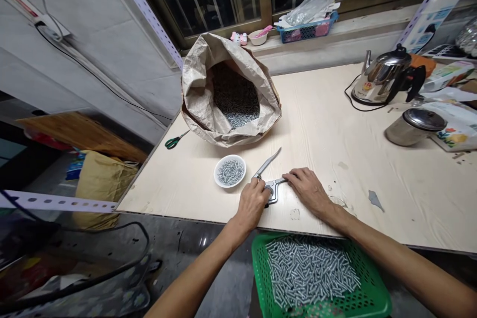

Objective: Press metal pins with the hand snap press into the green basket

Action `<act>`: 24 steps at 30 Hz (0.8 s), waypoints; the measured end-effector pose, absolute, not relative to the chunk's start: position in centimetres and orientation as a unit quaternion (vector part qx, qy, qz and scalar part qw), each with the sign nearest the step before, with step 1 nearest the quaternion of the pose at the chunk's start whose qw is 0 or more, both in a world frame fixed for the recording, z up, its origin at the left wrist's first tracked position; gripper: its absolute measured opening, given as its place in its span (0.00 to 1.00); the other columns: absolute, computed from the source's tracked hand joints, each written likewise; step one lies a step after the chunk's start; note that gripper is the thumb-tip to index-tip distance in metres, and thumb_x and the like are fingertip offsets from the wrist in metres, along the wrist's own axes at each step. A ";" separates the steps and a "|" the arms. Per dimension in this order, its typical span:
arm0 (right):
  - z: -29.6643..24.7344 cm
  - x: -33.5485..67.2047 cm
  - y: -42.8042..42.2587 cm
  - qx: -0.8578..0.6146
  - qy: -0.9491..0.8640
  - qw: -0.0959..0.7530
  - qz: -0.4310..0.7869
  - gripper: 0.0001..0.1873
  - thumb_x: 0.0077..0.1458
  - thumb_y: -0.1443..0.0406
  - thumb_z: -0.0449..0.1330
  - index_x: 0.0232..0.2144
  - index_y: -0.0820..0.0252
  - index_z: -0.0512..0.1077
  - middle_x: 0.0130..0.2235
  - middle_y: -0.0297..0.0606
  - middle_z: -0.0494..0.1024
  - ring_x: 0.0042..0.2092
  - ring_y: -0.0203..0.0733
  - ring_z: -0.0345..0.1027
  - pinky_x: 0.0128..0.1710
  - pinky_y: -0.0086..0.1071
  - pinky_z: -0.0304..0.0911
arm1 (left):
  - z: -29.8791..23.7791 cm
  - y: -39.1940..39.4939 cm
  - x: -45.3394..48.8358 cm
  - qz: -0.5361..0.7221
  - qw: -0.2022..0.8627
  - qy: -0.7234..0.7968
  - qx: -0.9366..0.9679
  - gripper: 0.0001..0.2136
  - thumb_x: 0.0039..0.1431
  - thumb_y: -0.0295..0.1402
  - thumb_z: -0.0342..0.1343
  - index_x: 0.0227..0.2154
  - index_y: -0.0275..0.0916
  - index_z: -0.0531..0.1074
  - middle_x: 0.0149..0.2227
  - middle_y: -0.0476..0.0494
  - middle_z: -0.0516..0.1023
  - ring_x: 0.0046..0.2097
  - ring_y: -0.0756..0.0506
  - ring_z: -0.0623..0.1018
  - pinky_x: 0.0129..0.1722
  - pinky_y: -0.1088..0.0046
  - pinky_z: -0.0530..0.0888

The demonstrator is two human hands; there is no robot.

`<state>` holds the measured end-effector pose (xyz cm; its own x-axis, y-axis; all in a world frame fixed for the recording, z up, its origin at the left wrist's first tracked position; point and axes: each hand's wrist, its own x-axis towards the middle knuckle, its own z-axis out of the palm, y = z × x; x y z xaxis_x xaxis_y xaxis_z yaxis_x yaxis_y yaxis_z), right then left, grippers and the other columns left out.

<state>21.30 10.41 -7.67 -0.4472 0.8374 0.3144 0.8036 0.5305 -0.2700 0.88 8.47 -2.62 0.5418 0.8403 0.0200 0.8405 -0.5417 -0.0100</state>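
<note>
A grey metal plier-like hand tool (275,191) with two long handles, spread apart, lies on the wooden table. My left hand (251,203) is closed at the tool's head, with the thumb by the frame; its fingertips are partly hidden, and I cannot tell whether a small part is between them. The fingers of my right hand (309,189) close on the end of the nearer handle. To the left of the tool stands a white bowl (219,182) of small metal pins or screws. A green basket (376,290) full of longer metal pieces sits below the table edge.
Behind the bowl, a large open sack (197,84) holds more small metal pieces. Green-handled scissors (172,142) lie left of it. On the right are a steel kettle (383,74) with its cord and a lidded metal cup (406,131).
</note>
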 end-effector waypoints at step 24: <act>-7.8 21.2 10.9 -0.468 -0.854 0.222 0.048 0.06 0.62 0.66 0.54 0.35 0.59 0.70 0.36 0.39 0.71 0.40 0.45 0.59 0.39 0.38 0.56 | 1.5 7.0 1.4 -0.032 -0.015 -0.382 -0.923 0.09 0.63 0.29 0.48 0.28 0.36 0.70 0.31 0.43 0.72 0.35 0.46 0.70 0.31 0.70 0.65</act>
<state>21.18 10.91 -7.77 -0.4626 0.8213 0.3338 0.7787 0.5564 -0.2900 1.43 6.95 1.48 0.7061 0.7066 0.0471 0.7046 -0.7076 0.0529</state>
